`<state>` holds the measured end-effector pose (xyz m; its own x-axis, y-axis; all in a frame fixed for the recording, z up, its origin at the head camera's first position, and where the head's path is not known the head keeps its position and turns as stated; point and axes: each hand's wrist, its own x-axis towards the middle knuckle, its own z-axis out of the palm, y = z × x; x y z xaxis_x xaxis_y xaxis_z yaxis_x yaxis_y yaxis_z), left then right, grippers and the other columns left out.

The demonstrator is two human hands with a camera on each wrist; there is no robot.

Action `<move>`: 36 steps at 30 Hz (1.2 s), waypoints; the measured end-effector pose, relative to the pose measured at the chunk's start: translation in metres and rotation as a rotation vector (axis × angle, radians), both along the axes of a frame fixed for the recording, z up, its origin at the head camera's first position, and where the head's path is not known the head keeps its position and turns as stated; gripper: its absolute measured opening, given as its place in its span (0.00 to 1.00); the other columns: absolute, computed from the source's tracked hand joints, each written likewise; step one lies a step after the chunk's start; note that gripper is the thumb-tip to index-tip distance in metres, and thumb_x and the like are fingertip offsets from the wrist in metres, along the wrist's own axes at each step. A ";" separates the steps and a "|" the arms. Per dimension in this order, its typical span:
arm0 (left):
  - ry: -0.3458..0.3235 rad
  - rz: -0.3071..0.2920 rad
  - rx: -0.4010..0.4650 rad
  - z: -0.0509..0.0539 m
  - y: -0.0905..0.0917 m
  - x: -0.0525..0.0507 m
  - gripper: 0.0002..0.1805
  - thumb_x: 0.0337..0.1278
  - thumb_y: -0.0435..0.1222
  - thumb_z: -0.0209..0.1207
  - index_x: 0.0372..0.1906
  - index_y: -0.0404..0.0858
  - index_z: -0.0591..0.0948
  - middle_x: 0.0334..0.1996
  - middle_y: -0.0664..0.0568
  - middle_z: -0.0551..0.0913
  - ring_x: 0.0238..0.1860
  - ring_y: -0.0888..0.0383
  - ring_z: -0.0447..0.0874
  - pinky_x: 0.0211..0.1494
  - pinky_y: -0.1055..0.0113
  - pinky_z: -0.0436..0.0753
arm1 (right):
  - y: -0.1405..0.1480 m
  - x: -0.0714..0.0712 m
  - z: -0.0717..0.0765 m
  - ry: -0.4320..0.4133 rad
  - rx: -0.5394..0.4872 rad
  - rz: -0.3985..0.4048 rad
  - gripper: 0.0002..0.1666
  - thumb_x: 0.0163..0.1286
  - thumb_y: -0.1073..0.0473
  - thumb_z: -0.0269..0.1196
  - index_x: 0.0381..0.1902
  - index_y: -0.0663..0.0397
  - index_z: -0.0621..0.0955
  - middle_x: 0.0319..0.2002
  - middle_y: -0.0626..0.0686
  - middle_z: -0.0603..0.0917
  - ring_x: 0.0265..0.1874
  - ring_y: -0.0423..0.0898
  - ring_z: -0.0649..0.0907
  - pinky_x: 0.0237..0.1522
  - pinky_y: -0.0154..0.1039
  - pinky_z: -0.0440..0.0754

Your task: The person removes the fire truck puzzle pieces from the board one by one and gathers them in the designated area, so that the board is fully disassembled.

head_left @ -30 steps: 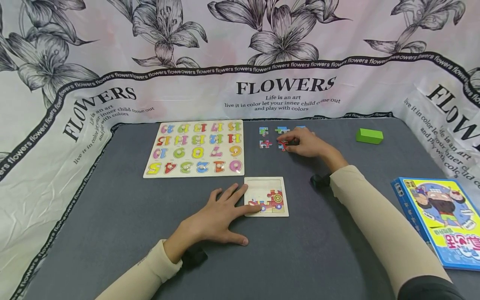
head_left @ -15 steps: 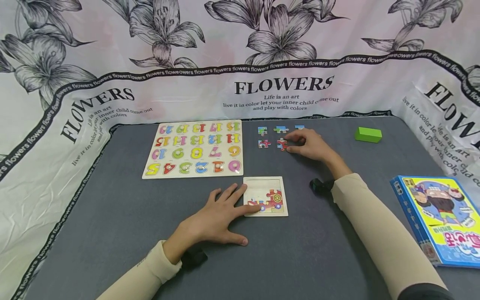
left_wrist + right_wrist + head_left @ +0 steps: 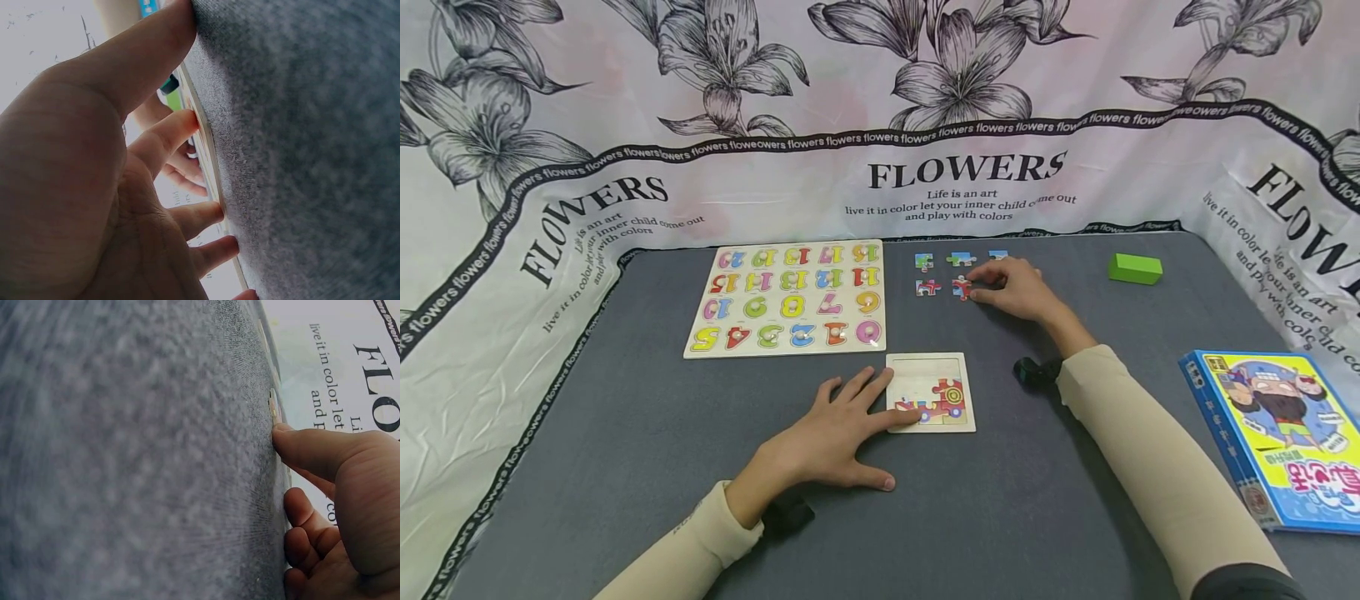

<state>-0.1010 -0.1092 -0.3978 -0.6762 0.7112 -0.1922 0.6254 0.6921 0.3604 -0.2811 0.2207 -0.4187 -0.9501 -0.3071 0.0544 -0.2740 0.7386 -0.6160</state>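
Number board (image 3: 812, 320): upper left of centre, near the puzzle tray (image 3: 917, 371).
Left hand (image 3: 831, 442): fingers spread, forefinger on the tray's lower edge, grasping nothing.
Red piece (image 3: 960, 287): upper centre, in a spaced group.
Right hand (image 3: 1017, 290): thumb and forefinger bent at its right edge; cannot tell if pinching.
Box (image 3: 1285, 442): lower right, wide gap from tray, crossed by a sleeve (image 3: 1150, 442).
Worktop (image 3: 955, 508): grey, fabric-like.
Backdrop (image 3: 970, 187): flowered cloth behind.

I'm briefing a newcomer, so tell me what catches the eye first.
Likely the bright blue-and-yellow box at right and the number board at back left. Next come the left hand on the puzzle tray in the middle and the right hand pinching a red puzzle piece beyond it.
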 end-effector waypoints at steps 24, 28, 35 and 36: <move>0.001 -0.005 0.007 -0.001 -0.001 -0.001 0.46 0.53 0.64 0.67 0.78 0.65 0.63 0.84 0.46 0.45 0.84 0.41 0.40 0.74 0.29 0.48 | 0.005 0.015 -0.001 0.009 -0.175 0.037 0.22 0.72 0.57 0.66 0.61 0.57 0.82 0.53 0.63 0.82 0.42 0.51 0.76 0.46 0.46 0.71; -0.001 -0.002 0.004 0.000 0.000 -0.001 0.46 0.53 0.64 0.67 0.78 0.65 0.63 0.84 0.46 0.45 0.84 0.41 0.40 0.75 0.29 0.48 | 0.004 0.025 0.002 0.036 -0.193 0.071 0.20 0.71 0.61 0.66 0.60 0.57 0.83 0.53 0.60 0.84 0.45 0.47 0.77 0.49 0.44 0.72; -0.003 -0.001 -0.012 0.000 0.000 -0.001 0.46 0.53 0.65 0.67 0.78 0.66 0.63 0.84 0.46 0.45 0.84 0.41 0.40 0.75 0.29 0.48 | -0.006 0.049 0.010 0.058 -0.168 0.217 0.18 0.69 0.62 0.68 0.57 0.55 0.85 0.49 0.55 0.86 0.45 0.44 0.81 0.49 0.42 0.79; -0.004 -0.001 -0.013 0.000 0.000 -0.001 0.46 0.53 0.65 0.67 0.78 0.66 0.63 0.84 0.46 0.45 0.84 0.41 0.40 0.75 0.29 0.48 | -0.008 0.053 0.011 0.054 -0.165 0.245 0.18 0.68 0.62 0.69 0.56 0.55 0.85 0.49 0.55 0.86 0.45 0.45 0.81 0.50 0.43 0.79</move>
